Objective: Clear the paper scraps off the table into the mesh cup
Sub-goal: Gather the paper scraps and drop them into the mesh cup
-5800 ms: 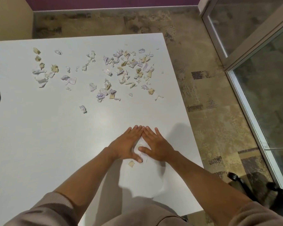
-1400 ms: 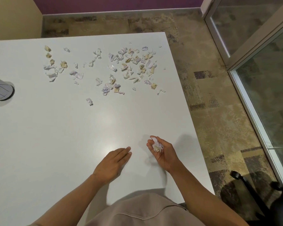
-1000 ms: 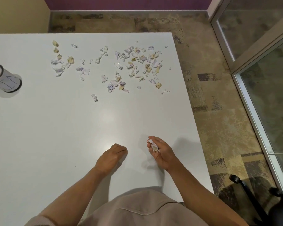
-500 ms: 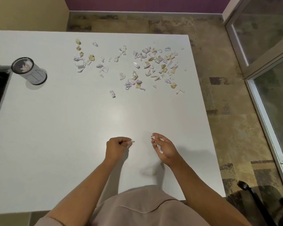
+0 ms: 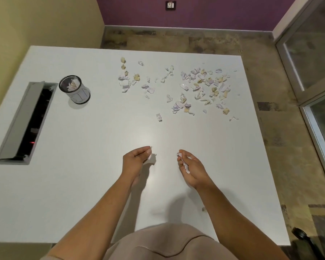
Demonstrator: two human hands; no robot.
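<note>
Several torn paper scraps (image 5: 197, 87), white, lilac and tan, lie scattered over the far right half of the white table (image 5: 83, 166). The mesh cup (image 5: 74, 89) stands at the far left with some scraps inside it. My left hand (image 5: 136, 159) is curled above the near middle of the table, pinching a small white scrap at its fingertips. A hand's width to its right, my right hand (image 5: 192, 168) is cupped around a bunch of scraps. One tiny scrap (image 5: 203, 209) lies beside my right forearm.
An open cable hatch (image 5: 24, 122) with a raised grey lid is set into the table's left side, next to the cup. The table's right edge drops to patterned floor. A glass partition (image 5: 311, 59) stands at the right.
My hands gathered scraps flat on the table, then lifted apart, each holding paper. The view has tilted up and left, bringing the cup and hatch into sight.
</note>
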